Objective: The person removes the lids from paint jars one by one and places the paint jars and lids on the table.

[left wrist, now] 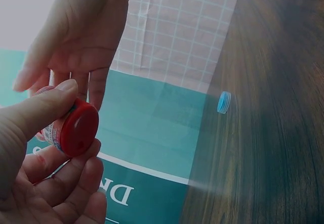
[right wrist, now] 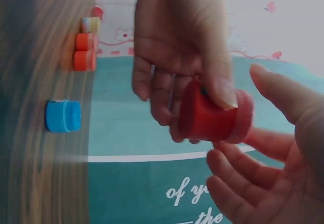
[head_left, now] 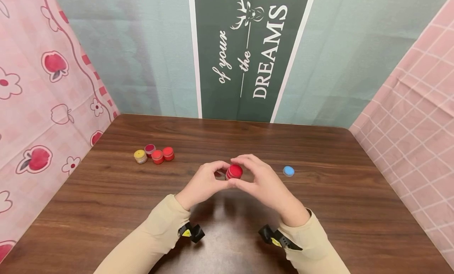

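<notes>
My left hand (head_left: 203,182) pinches a small red jar (head_left: 234,172) between thumb and fingers, above the table. In the left wrist view, the thumb lies along the side of the red jar (left wrist: 76,127), and its smooth red base faces the camera. At the jar's ridged lid (right wrist: 244,117), my right hand (head_left: 264,182) is held with thumb and fingers spread around it. The right thumb stands apart from the lid in the right wrist view. A blue jar (right wrist: 63,116) stands on the table in that view. To the right lies a blue lid (head_left: 288,171).
At the left of the brown wooden table (head_left: 106,195) stand a yellow jar (head_left: 140,156), a dark red jar (head_left: 150,149) and two orange-red jars (head_left: 157,156), grouped together. Printed curtains (head_left: 159,49) hang behind the table and along both sides.
</notes>
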Available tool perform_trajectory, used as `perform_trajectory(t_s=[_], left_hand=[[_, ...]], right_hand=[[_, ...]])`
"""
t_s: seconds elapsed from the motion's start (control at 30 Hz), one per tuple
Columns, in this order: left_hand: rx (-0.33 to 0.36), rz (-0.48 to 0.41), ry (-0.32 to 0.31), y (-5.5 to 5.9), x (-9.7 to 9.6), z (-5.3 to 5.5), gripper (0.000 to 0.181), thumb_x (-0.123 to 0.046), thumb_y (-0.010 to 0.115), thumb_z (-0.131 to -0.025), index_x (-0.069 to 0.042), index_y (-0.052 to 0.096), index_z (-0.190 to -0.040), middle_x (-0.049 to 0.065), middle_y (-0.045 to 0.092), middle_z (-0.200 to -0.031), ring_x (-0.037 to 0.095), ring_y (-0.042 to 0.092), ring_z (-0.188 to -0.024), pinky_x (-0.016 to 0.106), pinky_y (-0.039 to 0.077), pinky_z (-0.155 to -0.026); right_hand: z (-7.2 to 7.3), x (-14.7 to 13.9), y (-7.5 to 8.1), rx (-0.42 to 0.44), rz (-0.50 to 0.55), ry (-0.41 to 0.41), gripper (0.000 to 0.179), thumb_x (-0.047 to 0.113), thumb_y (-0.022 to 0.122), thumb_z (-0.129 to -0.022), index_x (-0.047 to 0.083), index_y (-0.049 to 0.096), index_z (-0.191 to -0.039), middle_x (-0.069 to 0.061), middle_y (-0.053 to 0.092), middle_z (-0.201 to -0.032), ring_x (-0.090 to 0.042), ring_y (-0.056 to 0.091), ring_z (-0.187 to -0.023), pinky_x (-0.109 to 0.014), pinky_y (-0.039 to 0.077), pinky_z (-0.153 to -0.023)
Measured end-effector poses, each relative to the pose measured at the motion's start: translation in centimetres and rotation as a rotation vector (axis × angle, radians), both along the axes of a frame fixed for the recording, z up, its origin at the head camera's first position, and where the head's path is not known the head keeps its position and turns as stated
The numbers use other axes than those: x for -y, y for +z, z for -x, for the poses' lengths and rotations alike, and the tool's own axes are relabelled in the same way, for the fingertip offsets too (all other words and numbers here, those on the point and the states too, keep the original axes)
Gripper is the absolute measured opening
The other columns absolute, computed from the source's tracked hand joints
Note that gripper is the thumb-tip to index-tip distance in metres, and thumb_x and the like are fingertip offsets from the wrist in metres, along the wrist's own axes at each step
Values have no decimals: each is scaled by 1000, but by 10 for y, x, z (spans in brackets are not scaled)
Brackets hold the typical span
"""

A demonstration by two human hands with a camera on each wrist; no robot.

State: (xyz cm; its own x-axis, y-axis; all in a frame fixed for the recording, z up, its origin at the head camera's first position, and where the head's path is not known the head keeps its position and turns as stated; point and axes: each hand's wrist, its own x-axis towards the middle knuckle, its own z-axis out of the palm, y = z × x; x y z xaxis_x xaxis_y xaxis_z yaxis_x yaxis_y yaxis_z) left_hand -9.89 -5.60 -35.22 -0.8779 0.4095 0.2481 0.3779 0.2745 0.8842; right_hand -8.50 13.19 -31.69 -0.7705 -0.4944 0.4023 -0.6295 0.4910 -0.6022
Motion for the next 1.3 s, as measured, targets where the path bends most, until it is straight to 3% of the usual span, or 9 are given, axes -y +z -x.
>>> perform_trajectory(t_s=[0.13, 0.37, 0.43, 0.63, 0.77, 0.9, 1.1, 1.3], left_hand=[[19, -6, -6, 0, 0, 0, 28, -18, 77, -77, -7, 67, -101, -2, 66, -93, 13, 58, -85, 40, 50, -79], [20, 2, 6, 0, 1, 0, 31, -20, 79, -75, -10, 67, -100, -6, 65, -91, 12, 58, -87, 33, 50, -79], [10, 2, 6, 0, 1, 0, 30, -20, 79, -75, -9, 67, -100, -4, 66, -91, 13, 58, -87, 34, 51, -78], [-2, 1, -1, 1, 2, -1, 28, -16, 76, -78, -6, 67, -102, 0, 66, -94, 15, 58, -85, 41, 51, -79], [2, -2, -16, 1, 1, -1, 29, -18, 77, -77, -7, 67, -102, -1, 66, -94, 14, 58, -86, 39, 50, -80], [-14, 2, -8, 0, 1, -1, 30, -18, 77, -77, -7, 67, -103, -2, 66, -94, 14, 58, -87, 35, 50, -79], [-19, 10, -3, 2, 3, 0, 34, -19, 78, -76, -7, 67, -105, -2, 66, -94, 14, 58, -88, 35, 50, -79], [-21, 41, -4, 3, 2, 0, 30, -18, 76, -78, -6, 66, -104, 1, 66, -97, 16, 58, -87, 36, 51, -79]], right_hand=[[0, 2, -2, 4, -1, -37, 40, 21, 77, -77, 8, 64, -113, 3, 59, -104, -10, 58, -93, -30, 50, -79], [1, -1, -1, 50, 18, 104, 40, 3, 70, -82, 5, 60, -120, -2, 60, -117, -15, 57, -104, -36, 48, -87], [1, -2, 0, 59, 24, 111, 43, 4, 71, -81, 5, 59, -122, -4, 59, -120, -16, 56, -108, -37, 47, -90], [0, 4, -1, 26, 13, -23, 42, 22, 78, -76, 8, 63, -113, 2, 58, -107, -12, 57, -98, -30, 49, -86], [-1, 5, -2, 31, 20, -54, 36, 19, 78, -76, 9, 65, -108, 4, 57, -99, -10, 58, -90, -29, 50, -81], [-1, 4, -1, 38, 30, 19, 34, 10, 75, -79, 8, 65, -112, 1, 59, -105, -12, 58, -93, -30, 50, -81], [1, 1, -1, 0, 25, 128, 37, 3, 70, -82, 7, 62, -118, -2, 57, -119, -16, 54, -110, -33, 45, -91], [0, 4, -2, -7, 10, 6, 50, 22, 78, -76, 7, 59, -119, -1, 55, -112, -13, 56, -102, -31, 47, -88]])
